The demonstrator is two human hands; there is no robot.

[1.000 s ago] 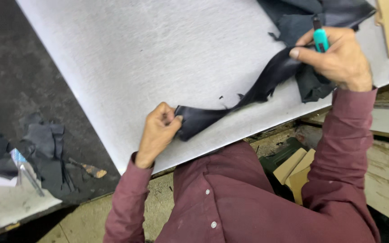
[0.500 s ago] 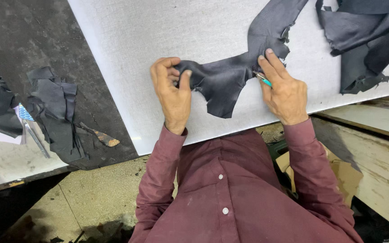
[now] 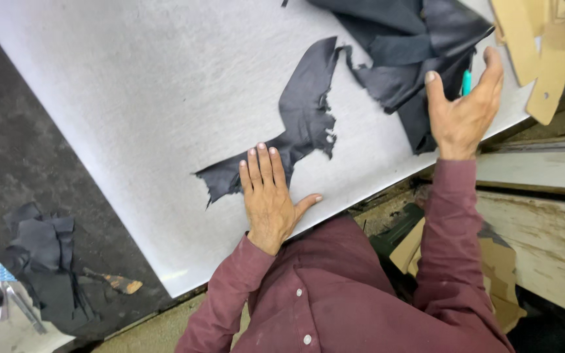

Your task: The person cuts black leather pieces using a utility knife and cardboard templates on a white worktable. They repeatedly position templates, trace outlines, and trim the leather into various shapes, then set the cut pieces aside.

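Fingers [image 3: 264,171] flat on dark scrap [image 3: 299,124] (ragged-edged)

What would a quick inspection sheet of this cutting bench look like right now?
Surface: pale grey cutting board, tilted across the view, bare at the left.
Job's things: ragged dark leather strip lying flat on the board.
Clutter: dark leather heap at the top; tan card patterns at the right; dark scraps and a small wooden-handled tool lower left.
Hands: left hand pressed flat, fingers on the strip's lower end; right hand raised, holding a teal-handled tool.
Cables: nothing seen.
Surroundings: dark floor to the left, worn wooden bench edge to the right.
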